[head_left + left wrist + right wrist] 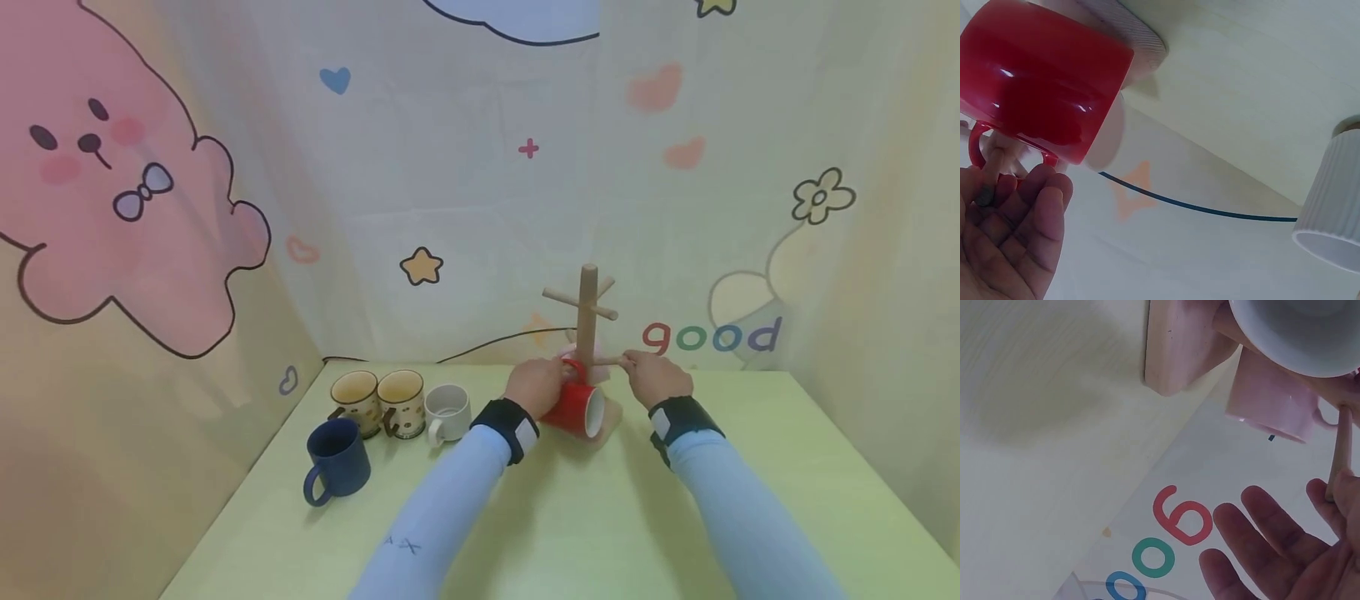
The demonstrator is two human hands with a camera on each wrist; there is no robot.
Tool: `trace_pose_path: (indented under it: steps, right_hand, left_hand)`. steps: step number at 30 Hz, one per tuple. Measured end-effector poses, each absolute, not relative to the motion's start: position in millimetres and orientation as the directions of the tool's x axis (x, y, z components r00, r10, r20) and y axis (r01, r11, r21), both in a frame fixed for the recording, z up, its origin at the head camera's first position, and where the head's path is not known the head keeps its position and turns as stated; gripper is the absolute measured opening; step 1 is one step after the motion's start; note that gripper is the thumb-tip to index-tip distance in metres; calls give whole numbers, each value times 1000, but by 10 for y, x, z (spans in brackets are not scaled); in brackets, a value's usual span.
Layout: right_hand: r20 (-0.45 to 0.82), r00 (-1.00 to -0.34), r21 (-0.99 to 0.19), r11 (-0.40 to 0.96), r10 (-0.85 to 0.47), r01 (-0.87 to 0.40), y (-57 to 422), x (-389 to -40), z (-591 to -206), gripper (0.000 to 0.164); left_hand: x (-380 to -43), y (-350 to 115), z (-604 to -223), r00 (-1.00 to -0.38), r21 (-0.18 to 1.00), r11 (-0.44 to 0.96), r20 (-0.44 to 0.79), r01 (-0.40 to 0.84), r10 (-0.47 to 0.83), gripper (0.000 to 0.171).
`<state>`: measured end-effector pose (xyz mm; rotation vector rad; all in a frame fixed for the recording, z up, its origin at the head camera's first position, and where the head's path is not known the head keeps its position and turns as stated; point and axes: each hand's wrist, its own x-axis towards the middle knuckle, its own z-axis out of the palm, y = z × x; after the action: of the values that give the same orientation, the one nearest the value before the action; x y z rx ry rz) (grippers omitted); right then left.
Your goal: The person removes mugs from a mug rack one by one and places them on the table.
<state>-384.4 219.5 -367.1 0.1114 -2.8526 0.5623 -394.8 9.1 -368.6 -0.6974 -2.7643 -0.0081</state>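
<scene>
My left hand [535, 387] holds a red mug [572, 410] by its handle; the mug lies on its side in the air, its white inside facing right. In the left wrist view a wooden peg [996, 164] runs through the handle, fingertips right at its end. The peg belongs to a wooden mug tree [587, 321]. With thumb and index finger, my right hand [660, 379] pinches another peg [1340, 453] on the tree's right side, its other fingers extended. Behind the post hangs a pink mug [1272, 400], mostly hidden in the head view.
Left of the tree stand a white ribbed mug [447, 414], two cream patterned mugs [401, 408] with dark handles, and, nearer, a dark blue mug [341, 458]. The tree's wooden base [611, 419] rests near the back of the pale table [570, 542], before a printed cloth backdrop [465, 167].
</scene>
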Motion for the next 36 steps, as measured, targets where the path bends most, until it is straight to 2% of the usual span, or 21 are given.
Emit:
trace_pose_path:
  steps: [6,15,21,28,32,36]
  right_hand:
    - [225,-974,-377,919,-30,-116,2180,-3877,-3647,27]
    - [189,-982,-358,930,-10,-79,2146,-3869,-3614,30]
    - [252,-968,-289,954,-8,-83,2102,-3815,-3576,34]
    - [426,-904,-233,964,-20,-131,1840,-3717,-3460,35]
    - [404,-911,-221,958,-83,-185,1556,-3666,-3406,36]
    - [332,-937,-158,972,-113,-173,1313,-3620,-3417,44]
  left_hand:
    - [-3907,134,-3686,-856,-68,885,231,460,463,14]
    - [-3875,153,-3657,-871,-13,889,194,457,451,22]
    - [-3881,68,-3632,-833,-117,854,188,507,520,22]
    - [-3984,-145,-3595,-889,77,892,155,446,431,27]
    - [-4075,-231,-3604,-901,48,911,182,409,394,25]
    - [-4121,-241,-3650,-908,7,922,175,387,380,24]
